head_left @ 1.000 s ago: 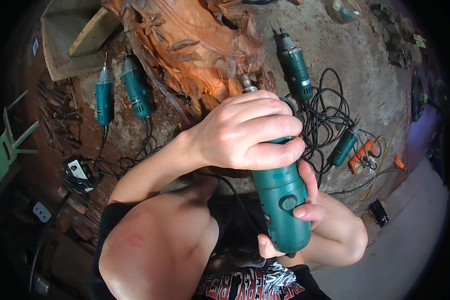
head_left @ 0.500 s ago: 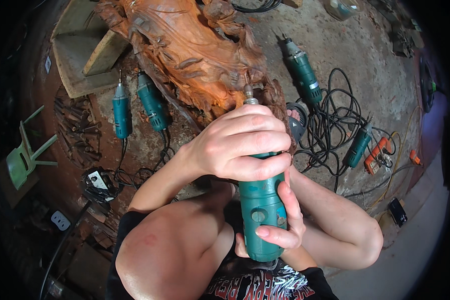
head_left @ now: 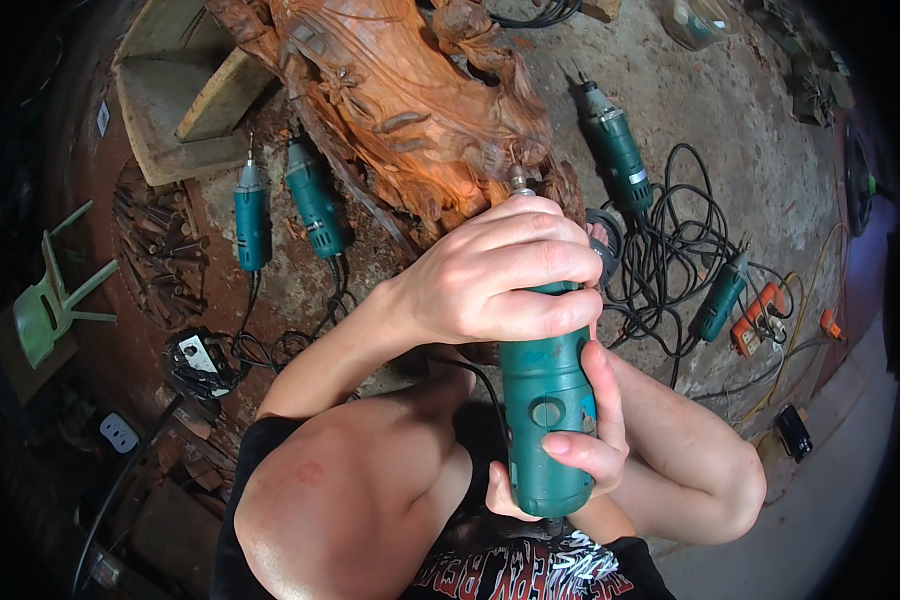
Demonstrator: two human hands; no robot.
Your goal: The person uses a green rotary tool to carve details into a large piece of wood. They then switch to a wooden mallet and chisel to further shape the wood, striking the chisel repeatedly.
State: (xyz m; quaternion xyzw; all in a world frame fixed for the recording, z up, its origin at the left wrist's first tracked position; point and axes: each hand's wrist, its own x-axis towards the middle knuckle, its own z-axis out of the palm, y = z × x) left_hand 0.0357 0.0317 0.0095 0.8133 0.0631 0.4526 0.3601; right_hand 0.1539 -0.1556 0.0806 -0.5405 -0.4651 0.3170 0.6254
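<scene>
A teal die grinder (head_left: 548, 385) slants away from my lap toward a carved reddish-brown wooden sculpture (head_left: 400, 90). My left hand (head_left: 505, 270) is closed over its front part, fingers wrapped across the body. Lower down, my right hand (head_left: 602, 430) grips the rear of the body from the right, with the thumb lying along the side. The metal collet (head_left: 518, 180) sticks out beyond my left hand and its tip meets the near end of the sculpture; whether it touches the wood is hard to make out. Folds and relief shapes cover the sculpture.
Two teal grinders (head_left: 253, 225) lie left of the sculpture; two more (head_left: 618, 150) lie right among tangled black cables (head_left: 660, 260). An orange power strip (head_left: 758, 318) is at the right. A wooden stand (head_left: 155, 95), carving bits (head_left: 160, 245) and a green chair (head_left: 45, 310) are at the left.
The view has shifted a little, so the sculpture, tools and grinder sit slightly further right. The grinder's rear end has swung slightly right with my hands. Both grips look the same.
</scene>
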